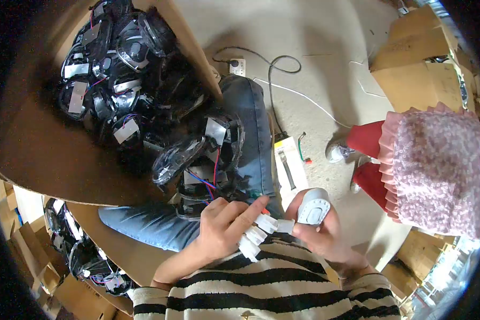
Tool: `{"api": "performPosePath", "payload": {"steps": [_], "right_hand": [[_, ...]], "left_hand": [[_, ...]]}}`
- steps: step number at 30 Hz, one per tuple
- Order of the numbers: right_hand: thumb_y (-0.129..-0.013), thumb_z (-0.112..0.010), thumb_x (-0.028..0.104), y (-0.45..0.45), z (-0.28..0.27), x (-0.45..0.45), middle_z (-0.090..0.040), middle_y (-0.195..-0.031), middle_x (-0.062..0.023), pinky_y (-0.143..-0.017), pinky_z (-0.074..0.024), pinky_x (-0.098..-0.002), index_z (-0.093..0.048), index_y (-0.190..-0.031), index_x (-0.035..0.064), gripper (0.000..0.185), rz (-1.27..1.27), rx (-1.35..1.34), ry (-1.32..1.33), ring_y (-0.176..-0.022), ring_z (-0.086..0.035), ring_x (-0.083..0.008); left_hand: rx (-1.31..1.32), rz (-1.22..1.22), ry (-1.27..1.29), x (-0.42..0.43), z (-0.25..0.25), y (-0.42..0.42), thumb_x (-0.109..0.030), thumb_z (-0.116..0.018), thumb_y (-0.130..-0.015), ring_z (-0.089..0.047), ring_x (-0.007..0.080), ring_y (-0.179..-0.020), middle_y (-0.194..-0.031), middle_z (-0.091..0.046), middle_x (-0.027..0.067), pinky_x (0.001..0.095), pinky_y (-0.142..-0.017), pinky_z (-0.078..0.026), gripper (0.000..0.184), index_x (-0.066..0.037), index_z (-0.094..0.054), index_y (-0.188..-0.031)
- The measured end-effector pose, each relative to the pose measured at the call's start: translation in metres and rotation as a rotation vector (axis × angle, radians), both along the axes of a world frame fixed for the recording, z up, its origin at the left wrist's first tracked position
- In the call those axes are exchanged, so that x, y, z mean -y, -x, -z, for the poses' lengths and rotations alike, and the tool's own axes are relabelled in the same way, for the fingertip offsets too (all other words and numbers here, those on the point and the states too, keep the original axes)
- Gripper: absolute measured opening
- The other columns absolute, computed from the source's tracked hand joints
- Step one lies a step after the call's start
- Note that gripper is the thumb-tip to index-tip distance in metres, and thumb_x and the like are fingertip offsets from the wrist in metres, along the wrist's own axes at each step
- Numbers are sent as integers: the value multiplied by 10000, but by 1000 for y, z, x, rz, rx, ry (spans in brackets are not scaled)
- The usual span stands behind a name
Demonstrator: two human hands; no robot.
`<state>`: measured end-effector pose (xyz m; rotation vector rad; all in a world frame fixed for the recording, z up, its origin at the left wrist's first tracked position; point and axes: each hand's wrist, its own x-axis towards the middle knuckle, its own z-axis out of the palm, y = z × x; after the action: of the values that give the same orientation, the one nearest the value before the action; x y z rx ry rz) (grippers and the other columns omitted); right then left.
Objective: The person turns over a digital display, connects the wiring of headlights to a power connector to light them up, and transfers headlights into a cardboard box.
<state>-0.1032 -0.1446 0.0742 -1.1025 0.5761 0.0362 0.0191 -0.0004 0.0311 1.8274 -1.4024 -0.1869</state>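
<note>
Closed around several white plug connectors (253,237), my left hand (224,226) is in front of my striped shirt. Red and blue wires (202,178) run near it from black, plastic-wrapped parts (181,160) in my lap. My right hand (322,234) grips a white rounded device (313,208) with a ring of small marks on its face. Between the two hands, a small white connector piece (285,226) touches my right fingertips; whether it is plugged into one of the others I cannot tell.
A large cardboard box (53,154) on the left holds many black wrapped parts (128,48) with grey labels. A power strip (237,66) and dark cable (272,80) lie on the floor. Another person's pink patterned garment (437,170) is at right, near more cardboard boxes (416,74).
</note>
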Motion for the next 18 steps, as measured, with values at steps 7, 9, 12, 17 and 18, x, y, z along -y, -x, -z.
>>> {"api": "performPosePath", "payload": {"steps": [7, 9, 12, 17, 18], "right_hand": [[-688, -536, 42, 2, -2, -10, -463, -781, 3, -542, -344, -165, -396, -946, 51, 294, 57, -67, -5, -649, -432, -36], [-687, -534, 34, 2, 0, -10, -464, -783, 0, -539, -346, -163, -394, -941, 49, 291, 45, -33, 38, -653, -435, -35], [-684, -529, 23, 1, -6, -13, -463, -784, -4, -534, -347, -158, -389, -930, 43, 283, 44, -56, 156, -660, -437, -33], [-677, -503, 1, 6, 2, -17, -447, -782, -14, -511, -341, -153, -381, -923, 33, 276, 53, -44, 387, -644, -427, -32], [-677, -503, 1, 10, 5, -17, -447, -782, -14, -511, -341, -153, -381, -923, 33, 276, 40, -35, 381, -644, -427, -32]], "left_hand": [[172, -138, 71, 1, 8, 4, -152, -586, -541, -404, 109, -473, -611, -466, -2, 225, -431, -298, 443, -37, -550, -968], [152, -127, 69, 0, 7, 4, -142, -588, -534, -402, 110, -475, -611, -466, 0, 224, -434, -299, 434, -38, -557, -954], [153, -142, 106, -3, 9, 4, -132, -586, -528, -410, 110, -488, -615, -469, 3, 223, -435, -301, 424, -30, -560, -939], [107, -29, 115, -3, 7, 10, -137, -513, -550, -410, 102, -478, -621, -439, -2, 232, -440, -292, 438, -2, -530, -967], [95, -23, 113, -2, 8, 14, -140, -498, -554, -409, 103, -478, -608, -421, -3, 235, -440, -288, 450, 6, -519, -979]]}}
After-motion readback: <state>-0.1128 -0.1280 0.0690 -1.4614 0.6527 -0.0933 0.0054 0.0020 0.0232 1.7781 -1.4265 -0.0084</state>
